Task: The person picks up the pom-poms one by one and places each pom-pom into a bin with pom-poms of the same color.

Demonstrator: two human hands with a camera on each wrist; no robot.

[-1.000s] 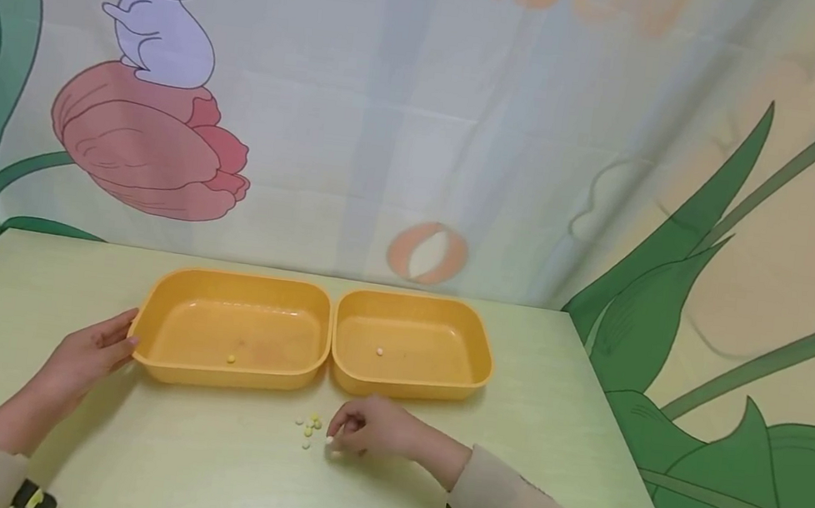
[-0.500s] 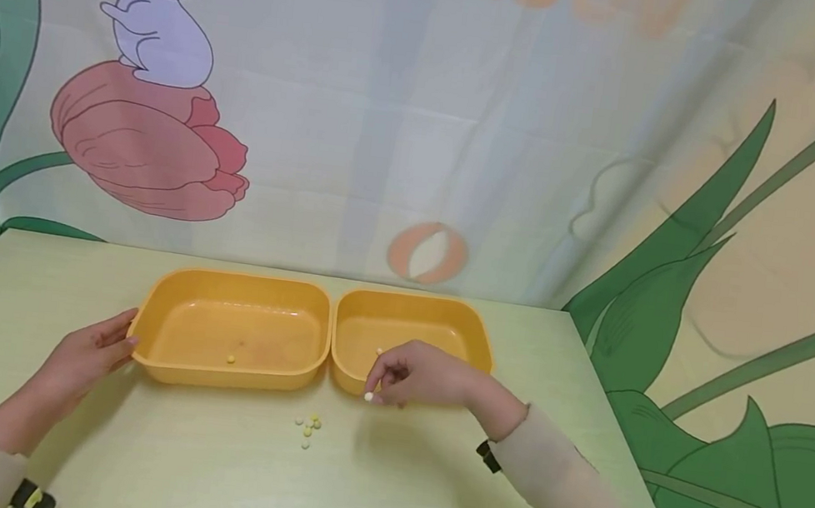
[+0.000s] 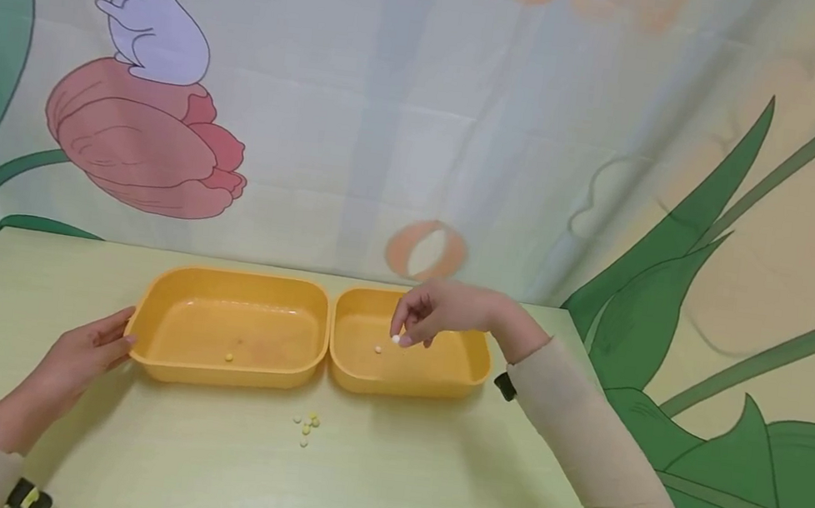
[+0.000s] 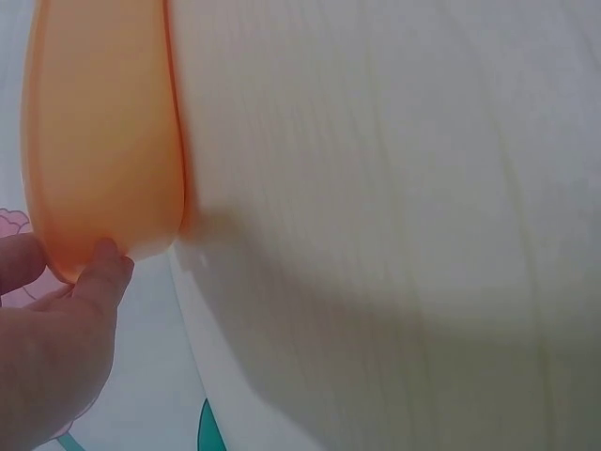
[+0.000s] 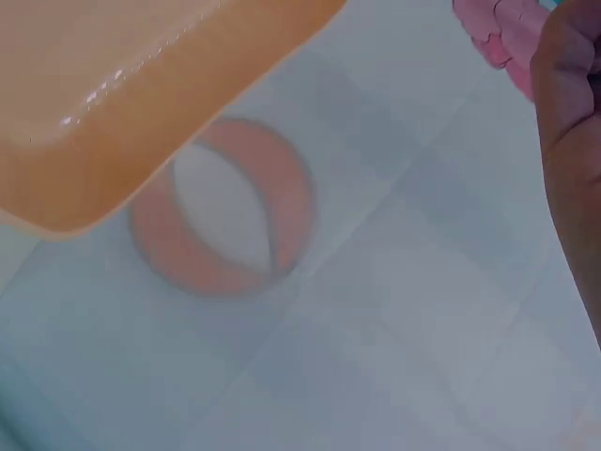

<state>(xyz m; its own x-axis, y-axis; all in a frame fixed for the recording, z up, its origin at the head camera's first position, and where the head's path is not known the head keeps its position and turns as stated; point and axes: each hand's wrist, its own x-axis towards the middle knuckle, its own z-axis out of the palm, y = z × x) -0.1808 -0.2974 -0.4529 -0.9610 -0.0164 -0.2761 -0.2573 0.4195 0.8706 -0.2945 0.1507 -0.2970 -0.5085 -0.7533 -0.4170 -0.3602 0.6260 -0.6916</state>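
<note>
Left tray (image 3: pixel 233 330): yellow bead (image 3: pixel 229 358), left hand (image 3: pixel 83 351) fingers straight on rim | right tray (image 3: pixel 407 354): white bead (image 3: pixel 377 349), right hand (image 3: pixel 446 313) fingers pinching another (image 3: pixel 395 338)

Two trays (image 3: pixel 224 369) (image 3: pixel 403 386) side by side on the table (image 3: pixel 426 491), loose pills (image 3: pixel 307 428) just before them.

Both orange trays, the left tray (image 3: pixel 231 326) and the right tray (image 3: pixel 407 353), look like smooth moulded plastic with a soft gloss, and highlights glint along a rim in the right wrist view. The table (image 3: pixel 426 491) has a pale, matt, faintly wood-grained laminate surface. The far backdrop (image 3: pixel 363 115) looks like printed cloth, matt and gently creased. The beige sleeve (image 3: pixel 581 450) is soft knit cloth.
</note>
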